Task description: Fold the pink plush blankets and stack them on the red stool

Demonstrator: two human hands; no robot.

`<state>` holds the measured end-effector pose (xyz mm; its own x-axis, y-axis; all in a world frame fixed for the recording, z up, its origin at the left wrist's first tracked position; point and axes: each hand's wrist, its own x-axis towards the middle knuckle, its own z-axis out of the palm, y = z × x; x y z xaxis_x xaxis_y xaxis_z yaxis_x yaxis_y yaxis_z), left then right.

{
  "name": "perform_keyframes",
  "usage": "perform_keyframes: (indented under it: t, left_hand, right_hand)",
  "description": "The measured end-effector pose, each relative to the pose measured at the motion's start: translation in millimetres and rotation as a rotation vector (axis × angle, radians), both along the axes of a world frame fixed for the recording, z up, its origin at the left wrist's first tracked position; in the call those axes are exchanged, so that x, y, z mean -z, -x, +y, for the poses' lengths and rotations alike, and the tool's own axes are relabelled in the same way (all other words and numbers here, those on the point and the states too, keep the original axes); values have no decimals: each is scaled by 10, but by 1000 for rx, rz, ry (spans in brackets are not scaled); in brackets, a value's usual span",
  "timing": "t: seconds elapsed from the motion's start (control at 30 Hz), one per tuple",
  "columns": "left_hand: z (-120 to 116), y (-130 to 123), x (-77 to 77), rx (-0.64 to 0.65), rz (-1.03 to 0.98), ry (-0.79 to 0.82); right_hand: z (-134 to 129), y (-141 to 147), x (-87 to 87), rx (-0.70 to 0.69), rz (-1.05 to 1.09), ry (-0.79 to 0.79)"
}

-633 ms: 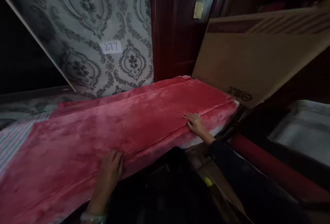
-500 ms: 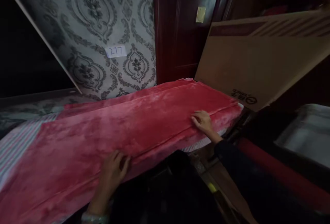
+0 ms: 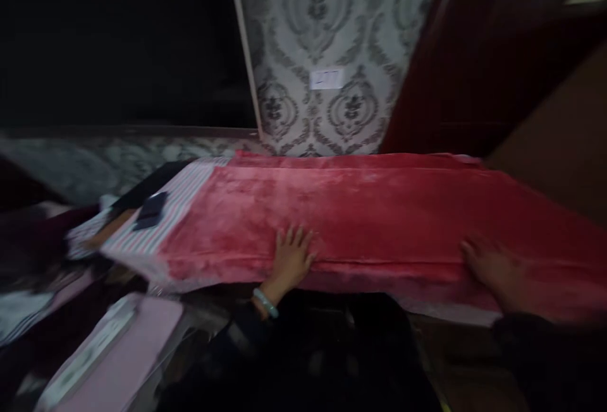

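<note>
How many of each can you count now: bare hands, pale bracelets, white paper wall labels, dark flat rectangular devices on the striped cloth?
Bare hands: 2 (left hand, right hand)
Pale bracelet: 1
White paper wall label: 1
Dark flat rectangular device: 1
Total: 5

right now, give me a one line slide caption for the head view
Two bare hands, left and right, rest on a red cloth over a striped sheet.

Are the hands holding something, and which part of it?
No, nothing is gripped. The left hand and right hand look spread flat near the front edge of the red cloth.
</note>
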<state>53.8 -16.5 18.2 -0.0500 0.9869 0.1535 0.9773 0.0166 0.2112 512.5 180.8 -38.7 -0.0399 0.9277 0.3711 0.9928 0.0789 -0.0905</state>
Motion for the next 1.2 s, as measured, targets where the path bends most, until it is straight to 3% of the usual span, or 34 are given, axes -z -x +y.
perform_keyframes:
  t: [0.03,0.1,0.17,0.23,0.3,0.43,0.53,0.63,0.8,1.0,1.1,1.2]
  left_hand:
    - [-57,29,-11,53,-52,5]
    - [-172,170,-37,147,-167,-11]
    - [-299,430,-75,137,-243,-80]
    - [-444,803,-129,-23,-243,-179]
    - [-597,1251,-192,-268,-178,-247]
    - [-865,2081,-284,-730,-23,-130]
    - [-978,2452,-300,-886,12,-18]
    - [-998,2613,-289,-917,46,-13]
    - [-975,2616,-264,-906,126,-22]
    - [-1008,2660,-248,-898,16,-34]
    - [-1006,2751,-236,-915,-145,-93]
    - [-1011,2803,-218,-919,-338,-189]
  right_hand:
    - [45,66,-7,50,67,-4]
    - [91,291,-18,-91,153,-92]
    - [46,581,-14,-293,224,-176]
    - [-62,868,11,-427,267,-210]
    - [-176,1106,53,-493,267,-199]
    - [-297,1357,132,-510,196,-163]
    - [-319,1389,126,-476,167,-163]
    - [-340,1389,76,-471,162,-160]
    - [-346,1389,75,-435,188,-152]
    - [-371,1422,51,-394,198,-110]
    - [-534,1633,-118,-427,241,-172]
    - [-786,2083,-285,-622,323,-178]
